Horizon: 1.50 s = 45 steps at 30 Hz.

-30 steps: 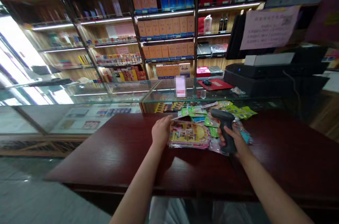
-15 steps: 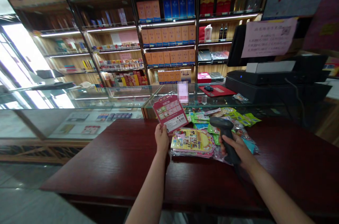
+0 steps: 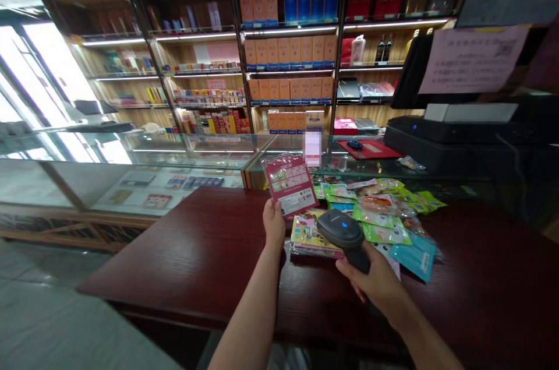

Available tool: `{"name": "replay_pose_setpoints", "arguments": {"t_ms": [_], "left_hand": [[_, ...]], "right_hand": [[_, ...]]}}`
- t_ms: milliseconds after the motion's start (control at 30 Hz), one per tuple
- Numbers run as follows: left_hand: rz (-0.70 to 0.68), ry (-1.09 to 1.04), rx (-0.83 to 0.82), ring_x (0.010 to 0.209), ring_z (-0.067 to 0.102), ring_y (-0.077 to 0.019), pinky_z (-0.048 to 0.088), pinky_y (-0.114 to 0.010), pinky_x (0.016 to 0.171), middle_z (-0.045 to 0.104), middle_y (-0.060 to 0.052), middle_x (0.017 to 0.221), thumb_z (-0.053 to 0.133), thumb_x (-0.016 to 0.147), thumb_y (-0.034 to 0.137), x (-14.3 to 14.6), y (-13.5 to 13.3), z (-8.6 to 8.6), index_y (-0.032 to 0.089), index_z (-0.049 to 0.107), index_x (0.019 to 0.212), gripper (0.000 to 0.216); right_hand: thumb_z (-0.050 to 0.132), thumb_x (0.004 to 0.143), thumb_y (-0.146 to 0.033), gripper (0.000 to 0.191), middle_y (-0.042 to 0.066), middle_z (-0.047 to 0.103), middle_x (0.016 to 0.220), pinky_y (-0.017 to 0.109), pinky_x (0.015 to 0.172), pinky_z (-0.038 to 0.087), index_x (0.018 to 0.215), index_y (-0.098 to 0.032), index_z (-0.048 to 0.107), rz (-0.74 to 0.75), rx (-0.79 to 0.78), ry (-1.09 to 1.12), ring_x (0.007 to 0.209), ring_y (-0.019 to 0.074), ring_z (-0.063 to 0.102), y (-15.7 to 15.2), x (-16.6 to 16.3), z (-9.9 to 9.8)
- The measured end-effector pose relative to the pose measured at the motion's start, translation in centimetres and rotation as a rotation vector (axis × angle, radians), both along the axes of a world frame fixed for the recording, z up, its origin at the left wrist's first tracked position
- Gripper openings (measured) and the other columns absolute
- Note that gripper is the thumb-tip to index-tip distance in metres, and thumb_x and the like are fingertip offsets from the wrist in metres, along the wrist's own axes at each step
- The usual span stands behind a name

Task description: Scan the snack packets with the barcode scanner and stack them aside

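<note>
My left hand (image 3: 273, 224) grips the lower left corner of a dark pink package (image 3: 291, 185), tilted up with its printed side and barcode facing me. My right hand (image 3: 371, 277) is wrapped around the handle of a black barcode scanner (image 3: 343, 231), whose head points towards the package, with a small blue light on top. Beneath and behind the scanner, a stack of yellow and pink picture packs (image 3: 303, 242) in clear wrap lies on the dark red table (image 3: 196, 253). Right of it are green snack packets (image 3: 386, 233) and a teal packet (image 3: 416, 256).
A glass display counter (image 3: 201, 151) runs behind the table. On its right stand a monitor with a pink paper sheet (image 3: 471, 61), a black till (image 3: 437, 143) and a red mat (image 3: 375, 149). Shelves with orange boxes (image 3: 290, 52) line the back wall.
My right hand has brought the scanner nearer to me and to the left, over the stack, uncovering the green and teal packets. The left hand still holds the pink package. The view has shifted slightly.
</note>
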<state>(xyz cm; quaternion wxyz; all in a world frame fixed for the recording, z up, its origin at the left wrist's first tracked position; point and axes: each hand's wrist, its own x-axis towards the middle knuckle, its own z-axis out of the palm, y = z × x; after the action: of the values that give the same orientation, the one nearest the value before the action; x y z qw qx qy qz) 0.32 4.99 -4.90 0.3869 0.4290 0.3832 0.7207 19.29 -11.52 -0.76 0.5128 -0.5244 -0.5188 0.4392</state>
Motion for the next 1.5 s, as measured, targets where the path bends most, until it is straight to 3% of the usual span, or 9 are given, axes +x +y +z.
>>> {"name": "replay_pose_setpoints", "arguments": {"t_ms": [300, 633, 1067, 1200, 1500], "left_hand": [[-0.031, 0.000, 0.015, 0.057, 0.059, -0.0114, 0.048, -0.020, 0.041, 0.063, -0.002, 0.080, 0.059, 0.081, 0.042, 0.4, 0.1, -0.1, 0.017, 0.054, 0.092, 0.028], [0.024, 0.035, 0.018, 0.053, 0.054, -0.0085, 0.047, -0.018, 0.041, 0.059, 0.000, 0.075, 0.058, 0.082, 0.041, 0.4, -0.2, 0.4, 0.017, 0.055, 0.089, 0.025], [0.021, 0.050, 0.016, 0.056, 0.057, -0.0109, 0.048, -0.021, 0.042, 0.061, -0.001, 0.079, 0.056, 0.082, 0.042, 0.4, 0.2, 0.0, 0.017, 0.053, 0.090, 0.027], [0.035, 0.047, 0.021, 0.058, 0.058, -0.0106, 0.049, -0.020, 0.043, 0.062, -0.002, 0.081, 0.055, 0.083, 0.042, 0.1, 0.1, -0.1, 0.017, 0.054, 0.094, 0.028], [0.115, 0.057, 0.020, 0.057, 0.057, -0.0103, 0.049, -0.019, 0.043, 0.061, -0.002, 0.079, 0.057, 0.081, 0.042, -0.2, -1.0, 0.1, 0.017, 0.056, 0.091, 0.027]], "right_hand": [[0.070, 0.071, -0.041, 0.035, -0.012, 0.044, 0.036, 0.018, 0.028, 0.030, 0.093, -0.019, 0.054, -0.055, -0.010, 0.023, 0.028, 0.0091, 0.038, 0.9, -0.7, -0.7], [0.070, 0.072, -0.048, 0.038, -0.012, 0.044, 0.036, 0.018, 0.028, 0.031, 0.094, -0.021, 0.056, -0.090, 0.006, 0.051, 0.028, 0.0099, 0.039, 1.4, -0.5, -1.6], [0.073, 0.072, -0.050, 0.038, -0.010, 0.047, 0.039, 0.019, 0.032, 0.032, 0.083, -0.022, 0.050, -0.076, 0.030, 0.100, 0.031, 0.0088, 0.040, 0.5, 0.0, -0.5], [0.075, 0.071, -0.050, 0.042, -0.010, 0.050, 0.043, 0.018, 0.032, 0.033, 0.088, -0.021, 0.051, -0.022, 0.005, 0.173, 0.032, 0.0078, 0.040, 1.5, 0.6, 0.1], [0.078, 0.070, -0.044, 0.044, -0.010, 0.053, 0.049, 0.018, 0.034, 0.037, 0.100, -0.019, 0.057, 0.079, 0.115, 0.315, 0.035, 0.0068, 0.040, 5.6, 2.9, 1.2]]}}
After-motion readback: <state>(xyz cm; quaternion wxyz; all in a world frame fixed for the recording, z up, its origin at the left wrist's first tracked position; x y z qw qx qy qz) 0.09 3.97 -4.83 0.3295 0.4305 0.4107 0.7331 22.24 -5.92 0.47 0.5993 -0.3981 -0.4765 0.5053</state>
